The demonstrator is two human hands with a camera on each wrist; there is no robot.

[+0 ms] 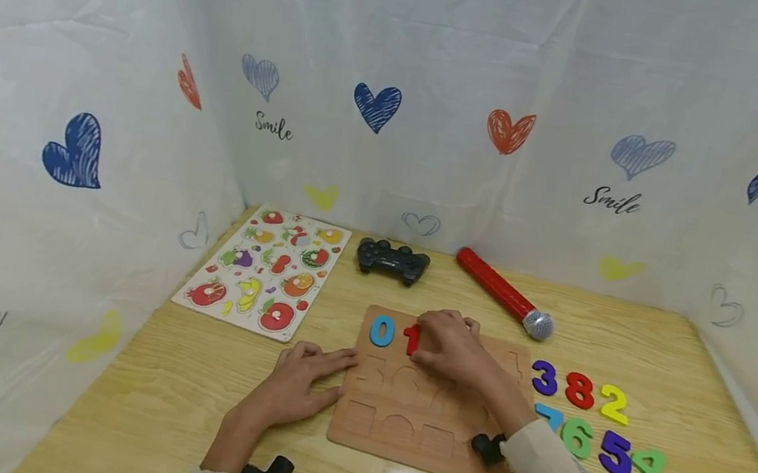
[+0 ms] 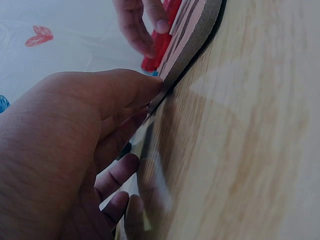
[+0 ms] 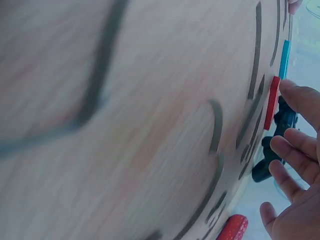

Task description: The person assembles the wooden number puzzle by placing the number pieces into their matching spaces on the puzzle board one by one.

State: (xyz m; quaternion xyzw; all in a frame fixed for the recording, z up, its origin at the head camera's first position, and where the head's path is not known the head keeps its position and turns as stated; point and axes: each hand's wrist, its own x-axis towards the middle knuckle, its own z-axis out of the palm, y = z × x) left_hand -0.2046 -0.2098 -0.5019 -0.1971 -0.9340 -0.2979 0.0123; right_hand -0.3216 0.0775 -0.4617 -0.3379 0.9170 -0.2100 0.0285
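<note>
A wooden number puzzle board lies on the table with a blue 0 in its top left recess. Beside the 0 is a red number 1, partly covered by my right hand. In the right wrist view, the thumb touches or nearly touches the red 1's edge, and the other fingers are spread and loosely bent. My left hand rests at the board's left side, its fingers fairly straight. From the left wrist view, a fingertip meets the board's edge.
Loose numbers, among them a purple 3 and yellow 2, lie right of the board. Behind it are a black game controller and a red microphone. A fruit puzzle lies back left. Printed curtains surround the table.
</note>
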